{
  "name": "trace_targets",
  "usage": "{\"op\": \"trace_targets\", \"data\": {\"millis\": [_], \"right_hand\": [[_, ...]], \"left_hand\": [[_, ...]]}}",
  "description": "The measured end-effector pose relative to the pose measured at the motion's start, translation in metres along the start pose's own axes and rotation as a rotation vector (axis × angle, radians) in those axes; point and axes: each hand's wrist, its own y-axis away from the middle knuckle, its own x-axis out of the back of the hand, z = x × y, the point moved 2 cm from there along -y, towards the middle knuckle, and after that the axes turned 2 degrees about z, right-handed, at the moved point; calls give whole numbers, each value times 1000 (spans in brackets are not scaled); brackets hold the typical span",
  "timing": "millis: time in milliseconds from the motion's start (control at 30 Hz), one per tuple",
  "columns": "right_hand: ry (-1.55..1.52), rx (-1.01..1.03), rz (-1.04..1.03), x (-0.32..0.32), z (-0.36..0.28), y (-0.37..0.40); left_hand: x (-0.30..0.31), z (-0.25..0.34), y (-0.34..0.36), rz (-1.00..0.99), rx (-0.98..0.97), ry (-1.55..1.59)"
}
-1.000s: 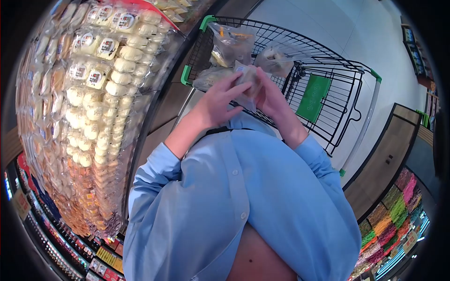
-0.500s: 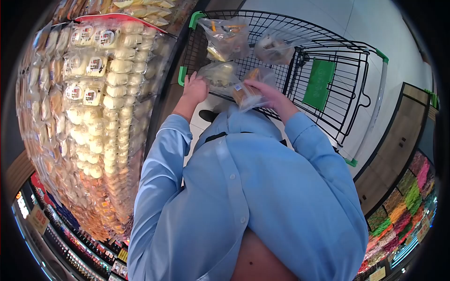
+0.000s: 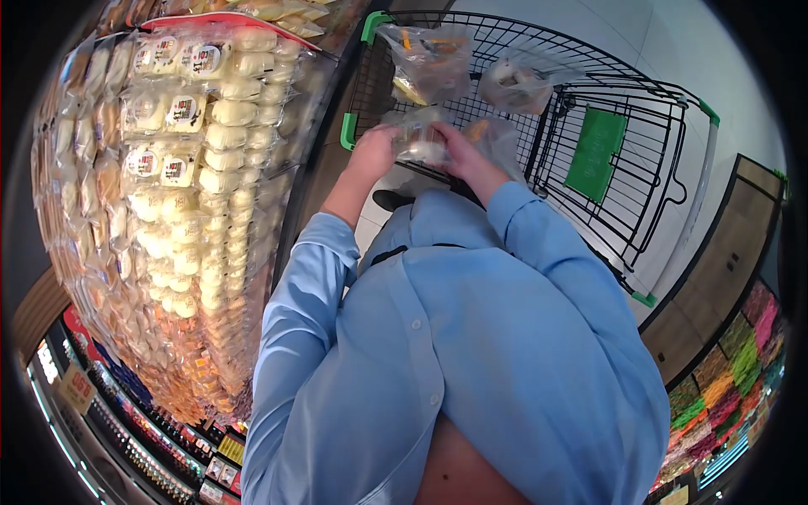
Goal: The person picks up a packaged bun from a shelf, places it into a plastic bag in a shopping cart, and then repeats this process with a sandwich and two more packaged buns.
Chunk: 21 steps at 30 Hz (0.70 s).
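My left hand [image 3: 374, 153] is closed on the left edge of a clear plastic bag [image 3: 418, 145] with pale, rounded items in it. From the right, my right hand [image 3: 465, 156] grips the same bag, fingers bent over its edge. The bag is at the near side of the black wire shopping cart [image 3: 640, 91]. Just beyond my right hand lies another clear bag [image 3: 502, 141] with something brown inside, partly hidden by that hand.
Farther inside the cart lie a bag with orange-marked packets [image 3: 433, 63] and a bag of dark and pale items [image 3: 515, 84]. A tall display of packaged buns [image 3: 181, 168] stands close on my left. A wood-panelled counter [image 3: 715, 269] is at right.
My right hand has let go of the bag with the brown item and moved left to the pale bag. My left hand has shifted right onto that bag too.
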Motion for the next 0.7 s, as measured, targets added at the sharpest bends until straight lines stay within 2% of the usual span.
{"op": "trace_targets", "data": {"millis": [100,200,300,400,500,600,700], "right_hand": [[-10,202,69,21,11,-46],[-12,217,213,-3,24,-41],[141,188,240,-20,33,-41],[700,346,360,-19,19,-29],[1031,435,644,-1,9,-22],[1191,404,674,1,-4,0],[1252,414,535,13,-6,8]], "left_hand": [[2,-7,2,34,-29,38],[6,-2,2,80,-79,30],[4,-6,-1,118,-98,-9],[5,-19,4,108,-25,-120],[12,-28,8,70,17,-205],[18,-26,9,17,47,-270],[16,-23,5,-15,108,-253]]}}
